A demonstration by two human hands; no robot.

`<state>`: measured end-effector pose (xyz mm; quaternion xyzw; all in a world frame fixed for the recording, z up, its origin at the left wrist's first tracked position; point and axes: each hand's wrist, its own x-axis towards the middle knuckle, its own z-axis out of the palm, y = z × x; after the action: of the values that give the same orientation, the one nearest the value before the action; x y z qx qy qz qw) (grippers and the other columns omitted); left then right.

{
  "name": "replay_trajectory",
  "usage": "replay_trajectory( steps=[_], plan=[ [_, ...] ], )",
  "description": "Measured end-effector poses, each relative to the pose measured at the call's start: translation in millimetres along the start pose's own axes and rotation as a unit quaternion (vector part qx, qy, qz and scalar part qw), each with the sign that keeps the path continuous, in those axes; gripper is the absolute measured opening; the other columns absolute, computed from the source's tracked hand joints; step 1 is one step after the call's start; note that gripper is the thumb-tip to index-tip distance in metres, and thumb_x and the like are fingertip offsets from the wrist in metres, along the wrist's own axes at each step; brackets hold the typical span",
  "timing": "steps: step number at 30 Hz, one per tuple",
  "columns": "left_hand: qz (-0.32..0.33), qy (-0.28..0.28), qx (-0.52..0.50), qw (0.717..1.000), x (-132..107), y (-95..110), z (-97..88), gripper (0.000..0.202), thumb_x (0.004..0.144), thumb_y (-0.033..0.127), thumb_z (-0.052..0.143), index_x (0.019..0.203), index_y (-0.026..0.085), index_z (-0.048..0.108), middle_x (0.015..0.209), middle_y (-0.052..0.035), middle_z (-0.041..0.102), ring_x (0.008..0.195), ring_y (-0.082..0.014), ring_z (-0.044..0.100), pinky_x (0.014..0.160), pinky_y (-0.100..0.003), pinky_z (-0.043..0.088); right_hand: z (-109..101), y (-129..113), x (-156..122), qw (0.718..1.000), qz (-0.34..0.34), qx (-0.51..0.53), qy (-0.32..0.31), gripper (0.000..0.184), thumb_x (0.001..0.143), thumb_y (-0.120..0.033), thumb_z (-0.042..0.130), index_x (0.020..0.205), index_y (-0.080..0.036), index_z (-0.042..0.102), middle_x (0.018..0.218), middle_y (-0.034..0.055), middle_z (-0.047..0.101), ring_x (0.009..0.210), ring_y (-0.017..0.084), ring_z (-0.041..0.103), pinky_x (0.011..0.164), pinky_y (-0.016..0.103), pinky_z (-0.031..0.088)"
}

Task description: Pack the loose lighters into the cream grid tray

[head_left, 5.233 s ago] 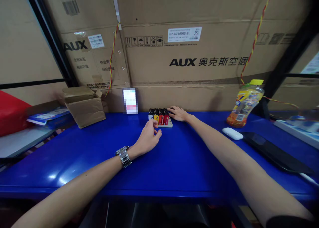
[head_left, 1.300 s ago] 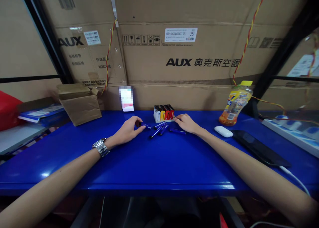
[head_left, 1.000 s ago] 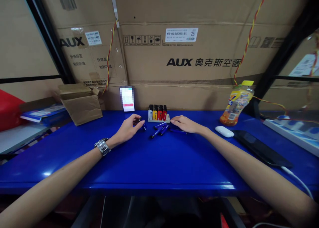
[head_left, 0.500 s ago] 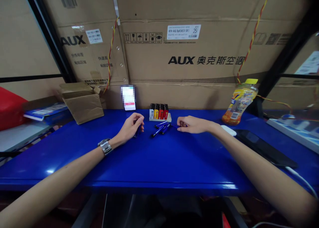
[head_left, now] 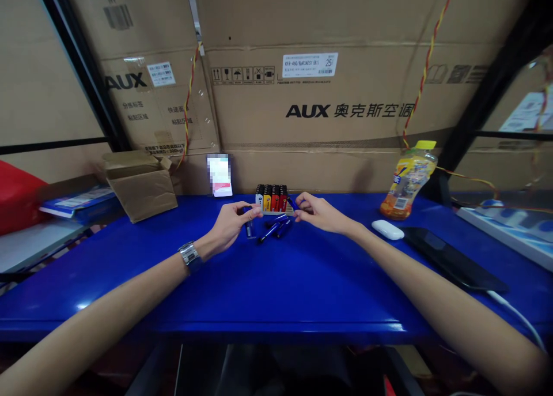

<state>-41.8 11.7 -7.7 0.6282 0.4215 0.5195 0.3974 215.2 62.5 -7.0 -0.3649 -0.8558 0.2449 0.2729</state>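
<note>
My left hand [head_left: 228, 224], with a metal watch [head_left: 189, 254] on its wrist, pinches a dark blue lighter [head_left: 249, 229] that hangs below its fingertips. Opposite it, my right hand [head_left: 320, 213] has thumb and fingers closed on another blue lighter [head_left: 292, 203], partly hidden, at the right end of a pale tray [head_left: 289, 212]. Rows of white, yellow and red lighters [head_left: 271, 200] with black tops stand upright in that tray. Several loose blue lighters [head_left: 273, 229] lie in a small pile on the blue table just in front, between my hands.
Left of the tray, a lit phone [head_left: 220, 176] leans against large cardboard boxes; an open small carton [head_left: 142, 187] stands further left. On the right are a drink bottle [head_left: 408, 180], a white earbud case [head_left: 387, 229] and a black device [head_left: 453, 259] with a white cable.
Both hands have moved inward toward the tray. My left hand has turned, bringing its blue lighter into clearer view. My right hand has brought its lighter to the tray's right end.
</note>
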Motion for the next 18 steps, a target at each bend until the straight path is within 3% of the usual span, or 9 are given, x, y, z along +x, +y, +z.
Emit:
replay_trajectory(
  steps=[4, 8, 10, 14, 18],
  plan=[
    [0.031, -0.016, -0.084, 0.996, 13, 8, 31.6, 0.023, 0.079, 0.037, 0.066, 0.082, 0.016, 0.057, 0.077, -0.0063, 0.070, 0.074, -0.0168, 0.067, 0.071, -0.033, 0.053, 9, 0, 2, 0.998, -0.001, 0.054, 0.038, 0.018, 0.085, -0.029, 0.048, 0.099, -0.021, 0.040, 0.082, 0.0050, 0.067, 0.077, 0.019, 0.067, 0.071, 0.036, 0.053],
    [0.083, 0.007, -0.012, 0.996, 22, 7, 50.1, 0.027, 0.089, 0.044, 0.055, 0.084, 0.018, 0.052, 0.051, 0.0056, 0.049, 0.043, -0.0081, 0.046, 0.046, -0.023, 0.038, 14, -2, 3, 0.988, 0.004, 0.143, 0.060, 0.021, 0.080, -0.021, 0.045, 0.101, -0.020, 0.041, 0.081, 0.0041, 0.066, 0.072, 0.017, 0.067, 0.069, 0.034, 0.053],
    [0.067, 0.016, 0.014, 0.997, 22, 1, 51.3, 0.025, 0.092, 0.044, 0.049, 0.088, 0.018, 0.051, 0.054, 0.0061, 0.047, 0.045, -0.0078, 0.044, 0.046, -0.023, 0.036, 17, -4, 6, 0.981, 0.009, 0.177, 0.083, 0.019, 0.077, -0.019, 0.045, 0.096, -0.021, 0.043, 0.074, 0.0015, 0.065, 0.062, 0.015, 0.064, 0.064, 0.031, 0.051],
    [0.041, 0.027, 0.010, 0.999, 20, -6, 45.2, 0.018, 0.090, 0.034, 0.054, 0.089, 0.019, 0.043, 0.064, 0.0026, 0.058, 0.052, -0.0088, 0.051, 0.053, -0.024, 0.041, 24, -7, 12, 0.962, 0.041, 0.233, 0.138, 0.010, 0.072, -0.017, 0.045, 0.080, -0.022, 0.043, 0.058, -0.0041, 0.057, 0.048, 0.011, 0.051, 0.051, 0.026, 0.041],
    [0.055, -0.013, -0.047, 0.997, 15, -2, 41.5, 0.021, 0.090, 0.038, 0.053, 0.091, 0.021, 0.043, 0.066, 0.0012, 0.059, 0.052, -0.0099, 0.053, 0.047, -0.022, 0.042, 32, -9, 14, 0.928, 0.050, 0.337, 0.154, 0.006, 0.075, -0.026, 0.049, 0.073, -0.021, 0.049, 0.046, -0.0074, 0.042, 0.041, 0.008, 0.037, 0.044, 0.023, 0.031]
  ],
)
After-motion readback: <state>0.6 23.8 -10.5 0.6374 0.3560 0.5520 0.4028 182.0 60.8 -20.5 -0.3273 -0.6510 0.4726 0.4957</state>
